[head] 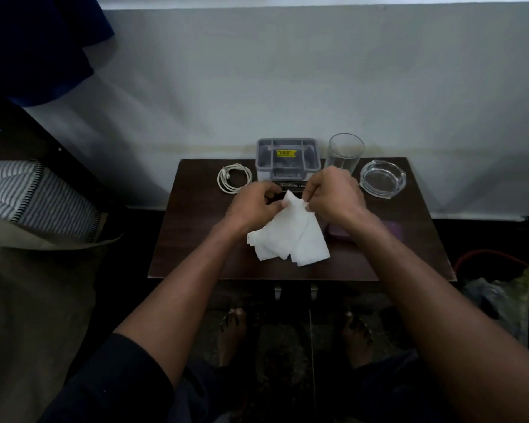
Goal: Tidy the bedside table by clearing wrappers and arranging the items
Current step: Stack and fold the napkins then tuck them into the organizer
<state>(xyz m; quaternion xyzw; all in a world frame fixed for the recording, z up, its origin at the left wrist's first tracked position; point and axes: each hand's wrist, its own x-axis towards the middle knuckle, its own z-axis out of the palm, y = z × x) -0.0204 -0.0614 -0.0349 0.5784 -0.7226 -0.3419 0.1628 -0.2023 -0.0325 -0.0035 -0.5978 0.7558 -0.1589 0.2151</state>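
A white tissue (290, 236) hangs over the middle of the dark wooden bedside table (196, 239). My left hand (254, 206) pinches its upper left edge and my right hand (333, 195) pinches its upper right edge; the lower part drapes onto the tabletop. Along the back stand a coiled white cable (234, 177), a grey plastic box with a yellow label (287, 160), an empty clear glass (345, 152) and a glass ashtray (383, 178). A dark purple object (338, 232) lies partly hidden under my right wrist.
A grey wall rises right behind the table. A striped pillow (37, 199) and bed lie at the left. Bags and a red cord (501, 288) sit on the floor at the right. My bare feet (232, 328) stand below the table's front edge.
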